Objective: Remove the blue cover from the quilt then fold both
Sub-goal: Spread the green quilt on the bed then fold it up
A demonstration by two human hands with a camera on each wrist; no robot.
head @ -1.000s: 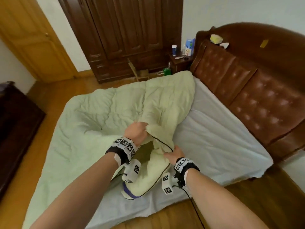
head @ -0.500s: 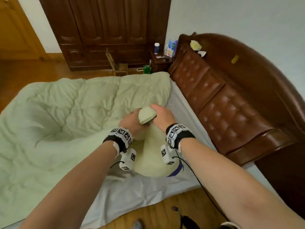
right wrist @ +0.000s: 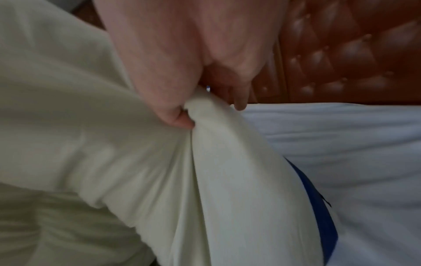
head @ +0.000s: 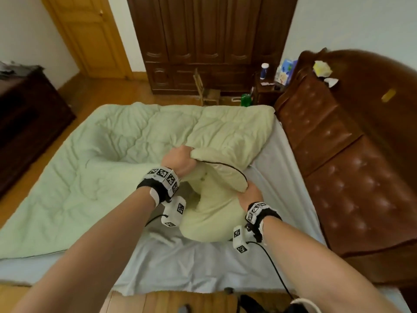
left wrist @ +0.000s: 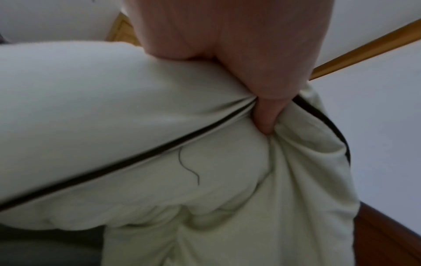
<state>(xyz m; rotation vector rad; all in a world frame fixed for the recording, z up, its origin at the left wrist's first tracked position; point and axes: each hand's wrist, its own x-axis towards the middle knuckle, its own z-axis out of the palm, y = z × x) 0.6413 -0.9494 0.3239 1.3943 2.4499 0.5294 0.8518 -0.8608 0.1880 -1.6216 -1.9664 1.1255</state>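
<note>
Both fists clamped on the quilt (head: 228,141): my left hand (head: 179,160) bunches its dark-piped edge, my right hand (head: 249,196) pinches a fold above the bedsheet (head: 191,265).

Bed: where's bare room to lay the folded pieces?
Bare sheet lies along the near edge and in a strip beside the headboard. The quilt covers the rest; both hands grip its corner.
</note>
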